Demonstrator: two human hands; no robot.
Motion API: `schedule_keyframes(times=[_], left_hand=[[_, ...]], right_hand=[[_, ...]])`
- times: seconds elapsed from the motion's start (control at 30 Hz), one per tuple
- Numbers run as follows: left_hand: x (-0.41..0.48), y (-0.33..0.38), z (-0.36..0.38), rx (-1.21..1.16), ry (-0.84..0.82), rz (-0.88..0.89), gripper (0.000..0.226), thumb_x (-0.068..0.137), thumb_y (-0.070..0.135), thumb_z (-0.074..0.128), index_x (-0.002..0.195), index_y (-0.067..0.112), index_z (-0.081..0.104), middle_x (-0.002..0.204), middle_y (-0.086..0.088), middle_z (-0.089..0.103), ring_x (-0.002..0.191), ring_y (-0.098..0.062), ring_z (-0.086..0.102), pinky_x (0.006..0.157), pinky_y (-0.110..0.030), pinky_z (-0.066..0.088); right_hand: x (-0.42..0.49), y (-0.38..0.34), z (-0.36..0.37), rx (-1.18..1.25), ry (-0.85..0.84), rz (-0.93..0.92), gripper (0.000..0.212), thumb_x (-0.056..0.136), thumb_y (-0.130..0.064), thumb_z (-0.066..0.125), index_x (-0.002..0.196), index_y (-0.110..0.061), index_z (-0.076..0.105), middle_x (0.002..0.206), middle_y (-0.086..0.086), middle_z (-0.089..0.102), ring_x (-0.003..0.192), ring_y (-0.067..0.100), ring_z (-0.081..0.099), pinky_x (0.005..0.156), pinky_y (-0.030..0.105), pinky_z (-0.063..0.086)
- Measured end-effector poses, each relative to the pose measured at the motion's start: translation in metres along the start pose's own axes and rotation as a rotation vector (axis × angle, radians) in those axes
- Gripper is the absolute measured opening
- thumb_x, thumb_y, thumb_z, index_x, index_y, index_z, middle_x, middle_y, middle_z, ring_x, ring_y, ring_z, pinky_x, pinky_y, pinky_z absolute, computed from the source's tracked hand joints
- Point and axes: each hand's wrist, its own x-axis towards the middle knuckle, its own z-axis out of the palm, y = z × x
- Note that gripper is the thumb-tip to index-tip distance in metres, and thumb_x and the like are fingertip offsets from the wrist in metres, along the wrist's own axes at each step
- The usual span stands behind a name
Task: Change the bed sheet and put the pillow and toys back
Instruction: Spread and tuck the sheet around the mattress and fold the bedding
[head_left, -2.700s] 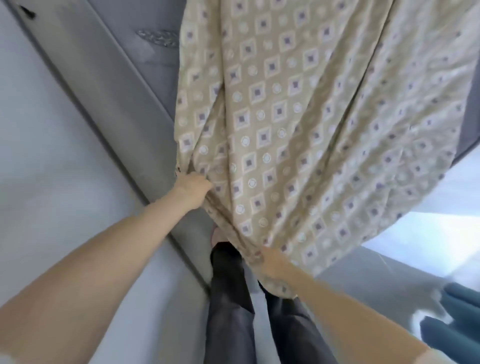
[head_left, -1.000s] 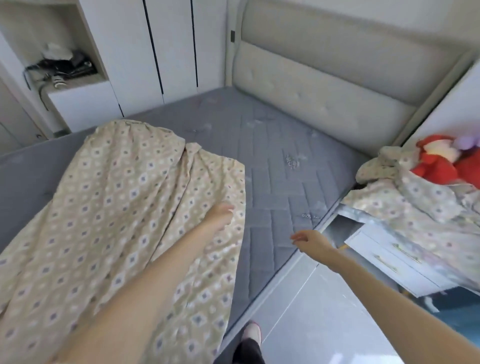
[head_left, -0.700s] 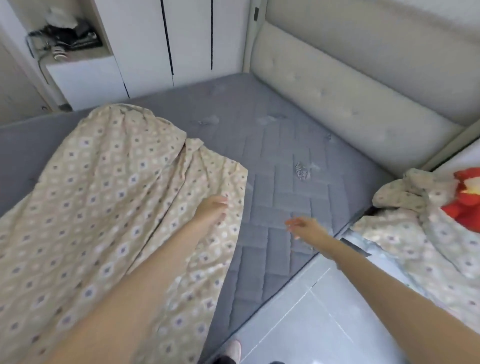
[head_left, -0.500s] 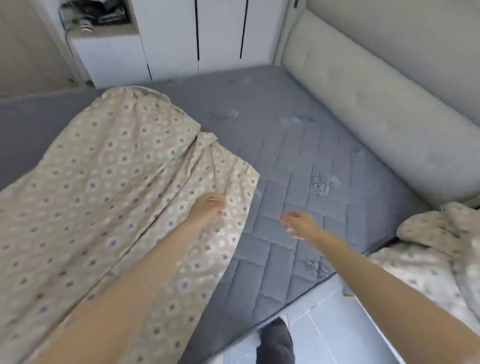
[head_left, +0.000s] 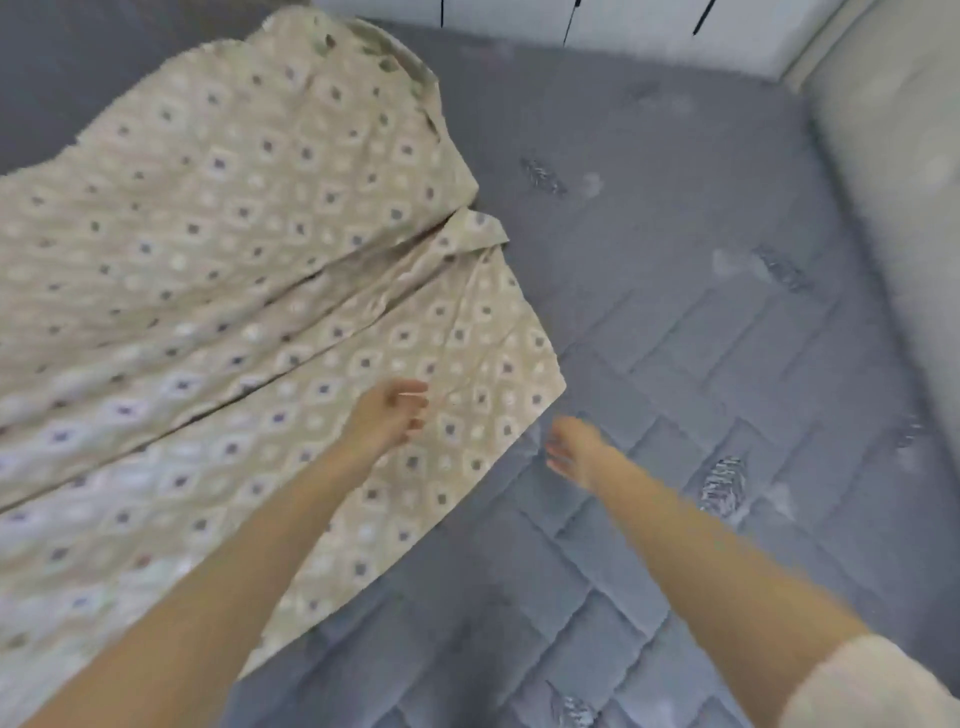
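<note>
Head view: our beige diamond-print bed sheet (head_left: 249, 291) lies only half spread on the grey quilted mattress (head_left: 701, 364). It covers the end away from the padded headboard (head_left: 893, 197) and is creased in long folds. Our left hand (head_left: 387, 421) is over the covered part of the mattress, fingers loosely bent, gripping nothing we can make out. Our right hand (head_left: 571, 449) is released, fingers spread above bare mattress just past the sheet's edge, probably ready to drag it across.

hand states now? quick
Left hand: over the sheet, fingers curled; grip cannot be told.
Right hand: open, holding nothing, over the mattress.
</note>
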Motion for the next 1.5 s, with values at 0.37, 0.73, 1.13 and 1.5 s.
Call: schedule_keyframes(times=[0.37,0.73,1.13,1.5], left_hand=[[0.096,-0.029,0.036,-0.029,0.075,-0.147,0.029,0.095,0.005,0.046,0.12,0.01,0.058,0.113,-0.009,0.061,0.096,-0.023,0.059,0.091,-0.039,0.048],[0.061,-0.023,0.016,-0.087,0.123,-0.132,0.025,0.095,0.005,0.045,0.115,0.012,0.059,0.11,-0.005,0.061,0.09,-0.022,0.06,0.088,-0.037,0.049],[-0.07,-0.03,0.008,0.031,0.087,0.049,0.028,0.096,0.011,0.044,0.119,0.019,0.058,0.122,-0.003,0.058,0.097,-0.018,0.06,0.084,-0.031,0.047],[-0.216,-0.099,0.053,0.439,-0.045,0.265,0.08,0.08,0.008,0.069,0.148,0.019,0.027,0.152,-0.006,0.024,0.14,-0.021,0.026,0.105,-0.025,0.03]], right_hand=[[0.134,-0.032,0.023,0.118,-0.02,0.161,0.024,0.085,-0.034,0.067,0.102,-0.019,0.06,0.106,0.0,0.065,0.096,0.016,0.062,0.083,0.033,0.051],[0.097,-0.066,0.026,0.352,0.039,-0.018,0.027,0.086,0.006,0.041,0.072,-0.014,0.053,0.065,-0.002,0.043,0.051,0.011,0.036,0.032,0.017,0.032],[-0.07,-0.018,-0.03,0.324,-0.242,0.139,0.043,0.091,-0.046,0.053,0.083,-0.006,0.066,0.068,0.017,0.071,0.064,0.034,0.069,0.053,0.041,0.054],[-0.2,0.097,-0.092,0.305,-0.105,-0.211,0.018,0.097,-0.009,0.046,0.105,-0.008,0.063,0.089,0.011,0.063,0.069,0.022,0.065,0.045,0.032,0.051]])
